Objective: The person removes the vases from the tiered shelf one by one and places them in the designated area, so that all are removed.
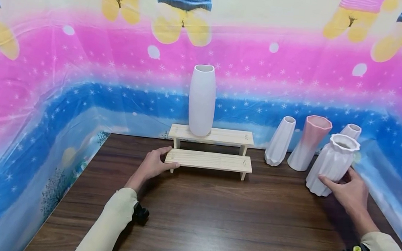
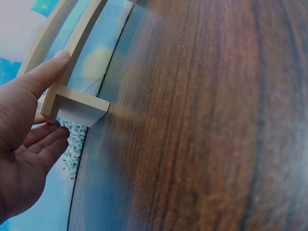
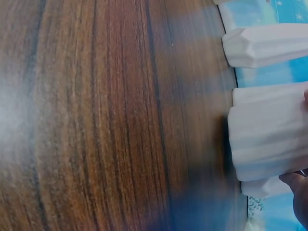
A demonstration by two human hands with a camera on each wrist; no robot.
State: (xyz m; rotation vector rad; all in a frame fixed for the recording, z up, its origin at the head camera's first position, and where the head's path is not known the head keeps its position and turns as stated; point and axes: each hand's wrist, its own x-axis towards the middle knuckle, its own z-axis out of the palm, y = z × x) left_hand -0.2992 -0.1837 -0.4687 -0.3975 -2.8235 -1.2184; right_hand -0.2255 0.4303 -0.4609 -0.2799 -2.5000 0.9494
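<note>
With my left hand [image 1: 153, 162] I pinch the left end of the lower step of a two-step wooden stand [image 1: 208, 160]. In the left wrist view, the thumb [image 2: 61, 55] lies along the step's edge, and other fingers curl near its end. A tall smooth white vase [image 1: 202, 101] stands upright on the upper step. My right hand [image 1: 352, 192] grips a white ribbed vase [image 1: 331, 164] with a scalloped rim from its right side; its thumb shows on the front, other fingers are mostly hidden behind. The right wrist view shows this ribbed vase [image 3: 269, 134] close up.
Left of the held vase stand a slim white faceted vase [image 1: 280, 141] and a pink-and-white vase [image 1: 310, 144]. Another white vase [image 1: 352, 131] is partly hidden behind it. Everything is on a dark wooden table [image 1: 209, 223], with a patterned cloth [image 1: 145, 96] behind and at the sides.
</note>
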